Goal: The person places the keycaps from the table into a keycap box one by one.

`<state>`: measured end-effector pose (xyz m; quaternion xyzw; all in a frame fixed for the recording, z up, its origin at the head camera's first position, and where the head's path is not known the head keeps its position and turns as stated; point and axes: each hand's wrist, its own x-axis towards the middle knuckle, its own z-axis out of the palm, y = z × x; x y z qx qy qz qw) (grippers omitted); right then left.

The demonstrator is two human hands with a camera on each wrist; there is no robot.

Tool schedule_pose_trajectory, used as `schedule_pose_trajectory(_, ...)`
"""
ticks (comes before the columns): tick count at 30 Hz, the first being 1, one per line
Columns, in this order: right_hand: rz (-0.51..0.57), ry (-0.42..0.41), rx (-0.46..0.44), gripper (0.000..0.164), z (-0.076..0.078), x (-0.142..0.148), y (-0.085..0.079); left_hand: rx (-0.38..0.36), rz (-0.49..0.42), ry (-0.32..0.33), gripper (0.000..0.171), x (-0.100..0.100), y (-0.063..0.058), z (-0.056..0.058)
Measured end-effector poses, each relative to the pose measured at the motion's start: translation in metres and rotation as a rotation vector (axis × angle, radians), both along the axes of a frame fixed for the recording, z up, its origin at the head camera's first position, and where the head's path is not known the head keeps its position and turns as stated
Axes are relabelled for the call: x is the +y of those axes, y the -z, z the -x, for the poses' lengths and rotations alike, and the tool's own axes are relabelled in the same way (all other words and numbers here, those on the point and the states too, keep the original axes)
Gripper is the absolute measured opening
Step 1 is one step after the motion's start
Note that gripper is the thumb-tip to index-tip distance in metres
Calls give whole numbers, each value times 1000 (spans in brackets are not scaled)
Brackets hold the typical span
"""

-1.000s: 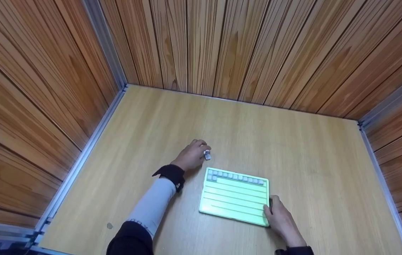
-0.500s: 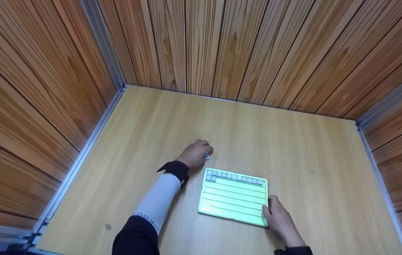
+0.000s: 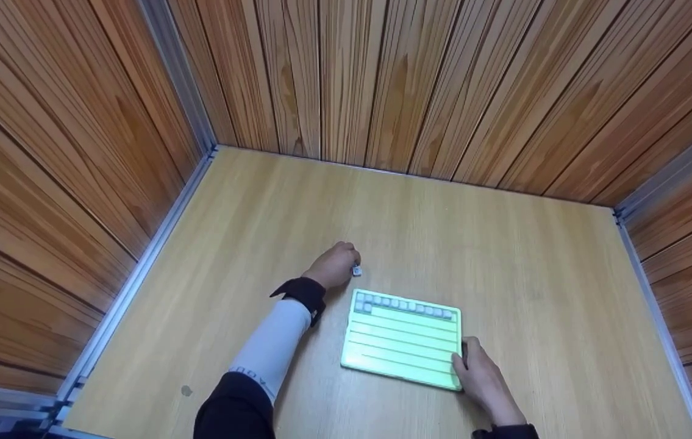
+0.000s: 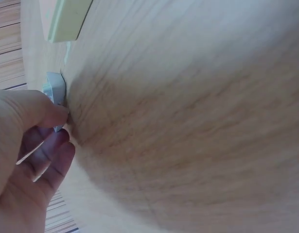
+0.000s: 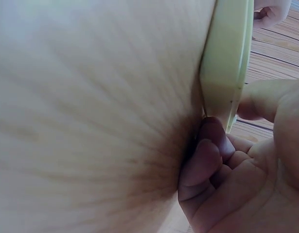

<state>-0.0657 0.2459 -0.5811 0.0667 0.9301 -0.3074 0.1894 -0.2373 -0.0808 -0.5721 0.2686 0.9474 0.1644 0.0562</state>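
Note:
My left hand [image 3: 332, 266] is just beyond the back left corner of a light green ridged tray [image 3: 403, 350]. Thumb and fingers pinch a small pale grey keycap [image 4: 56, 86] with sloping sides, low over the table; the fingers partly hide it. My right hand [image 3: 483, 378] grips the tray at its right edge near the front corner, thumb on the rim and the other fingers curled against the side wall, as the right wrist view shows. Several pale keycaps [image 3: 403, 304] fill the tray's back row, and one more keycap [image 3: 367, 308] sits in the second row at the left.
The wooden tabletop [image 3: 565, 317] lies under everything. Wood-plank walls [image 3: 352, 79] stand at the back and both sides, with metal framing along the left edge [image 3: 138, 268]. A small dark spot [image 3: 186, 391] marks the table at the front left.
My left hand shifts slightly right, then its fingertips draw in a little around the keycap. The right hand and the tray stay nearly still.

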Motion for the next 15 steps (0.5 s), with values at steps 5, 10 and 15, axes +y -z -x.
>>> schedule_pose_trajectory(5,-1,5,-13,43,0,0,0,-8,-23,-35,15,-3,0,0)
schedule_pose_trajectory(10,-1,-1,-4,44,0,0,-1,-6,-92,-49,13,-6,-4,-2)
schedule_pose_trajectory(15,5,-18,13,43,0,0,-2,-18,-186,-30,18,-8,-11,-7)
